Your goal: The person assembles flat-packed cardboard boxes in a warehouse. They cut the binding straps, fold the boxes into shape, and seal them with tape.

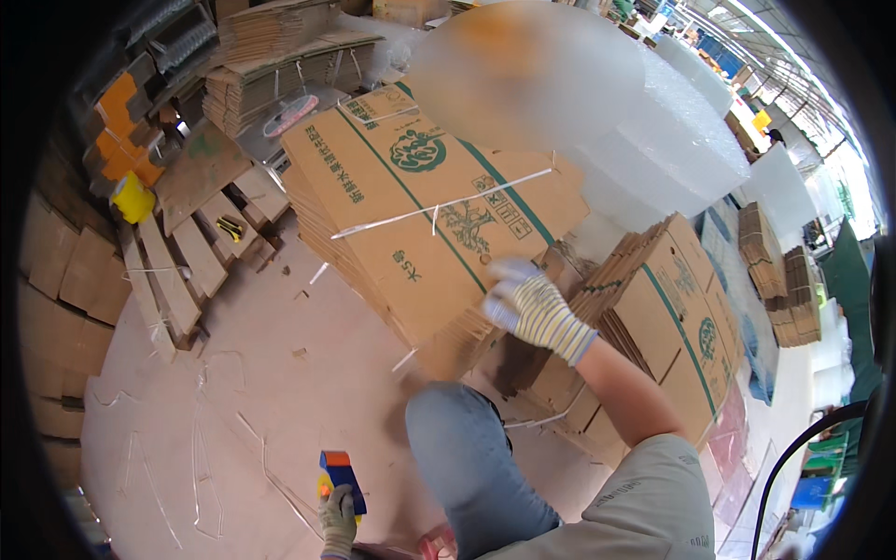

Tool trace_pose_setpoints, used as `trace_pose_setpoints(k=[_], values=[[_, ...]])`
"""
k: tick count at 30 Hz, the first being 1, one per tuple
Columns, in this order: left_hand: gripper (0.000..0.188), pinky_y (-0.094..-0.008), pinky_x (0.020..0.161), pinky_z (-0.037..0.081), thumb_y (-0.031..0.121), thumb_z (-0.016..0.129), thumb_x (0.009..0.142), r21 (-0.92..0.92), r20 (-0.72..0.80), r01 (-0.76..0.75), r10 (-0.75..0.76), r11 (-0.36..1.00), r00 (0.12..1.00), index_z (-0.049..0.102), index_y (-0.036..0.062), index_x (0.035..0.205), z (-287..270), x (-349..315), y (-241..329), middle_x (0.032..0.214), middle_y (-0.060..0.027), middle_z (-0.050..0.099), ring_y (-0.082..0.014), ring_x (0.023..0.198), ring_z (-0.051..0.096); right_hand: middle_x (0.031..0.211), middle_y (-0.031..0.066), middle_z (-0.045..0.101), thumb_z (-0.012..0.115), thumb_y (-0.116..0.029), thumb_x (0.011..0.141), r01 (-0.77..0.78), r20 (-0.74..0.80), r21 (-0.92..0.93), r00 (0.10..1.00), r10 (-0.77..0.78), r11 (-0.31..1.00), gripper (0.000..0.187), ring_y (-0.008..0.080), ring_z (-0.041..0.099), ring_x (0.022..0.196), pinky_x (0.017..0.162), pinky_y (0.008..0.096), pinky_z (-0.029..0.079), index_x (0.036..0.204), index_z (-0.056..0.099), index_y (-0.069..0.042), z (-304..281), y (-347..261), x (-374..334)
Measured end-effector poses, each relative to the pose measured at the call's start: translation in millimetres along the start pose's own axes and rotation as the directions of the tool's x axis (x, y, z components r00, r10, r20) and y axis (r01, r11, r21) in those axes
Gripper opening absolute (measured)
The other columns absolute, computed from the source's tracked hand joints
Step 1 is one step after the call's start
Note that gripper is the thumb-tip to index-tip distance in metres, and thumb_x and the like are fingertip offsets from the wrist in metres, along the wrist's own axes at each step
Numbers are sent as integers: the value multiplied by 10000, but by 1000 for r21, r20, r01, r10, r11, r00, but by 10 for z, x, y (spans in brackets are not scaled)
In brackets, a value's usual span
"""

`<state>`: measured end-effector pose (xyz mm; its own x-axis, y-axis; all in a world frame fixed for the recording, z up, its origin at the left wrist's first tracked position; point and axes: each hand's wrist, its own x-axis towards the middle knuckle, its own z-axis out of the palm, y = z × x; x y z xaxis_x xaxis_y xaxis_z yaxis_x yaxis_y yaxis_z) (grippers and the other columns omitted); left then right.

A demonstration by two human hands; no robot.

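Note:
In a striped knit glove, my right hand (537,306) is at the near right edge of a strapped stack of flat cardboard cartons (383,271) with green print. Its fingers look spread and slightly blurred; whether they touch the cardboard I cannot tell. A white strap (443,203) runs across the top carton. Low in the view, my gloved left hand (338,518) is closed on a blue and orange tape dispenser (345,476) with yellow parts, held above the floor. My bent knee (453,420) in jeans is beside the stack's near end.
Another stack of flat cartons (667,327) leans at the right. A wooden pallet (191,252) at the left carries a yellow tape roll (133,198) and a small yellow-black tool (230,228). Loose straps (271,476) lie on the floor. Bubble wrap (653,131) stands behind.

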<state>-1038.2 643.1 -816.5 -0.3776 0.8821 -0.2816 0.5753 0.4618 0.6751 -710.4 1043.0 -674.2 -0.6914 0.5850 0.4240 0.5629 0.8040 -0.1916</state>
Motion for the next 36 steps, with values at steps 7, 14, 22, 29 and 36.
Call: trace_pose_setpoints(k=[7, 14, 22, 29, 36], values=[[198, -417, 794, 441, 176, 518, 846, -133, 63, -69, 78, 989, 995, 624, 65, 970, -55, 206, -208, 956, -206, 558, -359, 877, 540, 1186, 202, 545, 571, -451, 810, -687, -193, -426, 704, 683, 588, 663, 367, 484, 1142, 975, 419, 389, 1301, 393, -43, -571, 1400, 86], [193, -370, 774, 447, 168, 532, 845, -264, -35, 114, -127, 958, 991, 618, 60, 979, 19, -300, -349, 924, -161, 533, -288, 862, 543, 1177, 174, 556, 543, -530, 783, -878, -39, -333, 377, 925, 344, 628, 342, 485, 1132, 976, 427, 370, 1193, 535, -53, -78, 1234, 70], [223, -412, 837, 439, 172, 532, 857, -224, 4, -8, 9, 975, 1000, 623, 45, 1016, 210, -692, -146, 987, -196, 584, -356, 950, 553, 1352, 186, 361, 685, -441, 687, -148, 58, -271, 984, 170, 951, 517, 375, 298, 1268, 1046, 510, 211, 1040, 611, -71, 301, -1050, 134], [311, -355, 844, 436, 188, 490, 908, -291, -350, -6, -101, 957, 931, 537, 22, 1167, -109, -1608, 476, 1034, -143, 571, -254, 962, 555, 1364, 185, 377, 652, -426, 746, -194, 98, -462, 959, 267, 865, 786, 342, 348, 1280, 1027, 484, 286, 1373, 320, -90, 931, -906, 1328], [371, -291, 917, 387, 198, 477, 925, -555, -262, 256, -458, 792, 849, 481, 16, 1248, -140, -2371, 407, 1189, -86, 544, -152, 1043, 498, 1305, 198, 432, 597, -479, 794, -199, 341, -406, 873, 349, 892, 737, 340, 446, 1200, 978, 435, 389, 1340, 358, -46, 796, -759, 1537]])
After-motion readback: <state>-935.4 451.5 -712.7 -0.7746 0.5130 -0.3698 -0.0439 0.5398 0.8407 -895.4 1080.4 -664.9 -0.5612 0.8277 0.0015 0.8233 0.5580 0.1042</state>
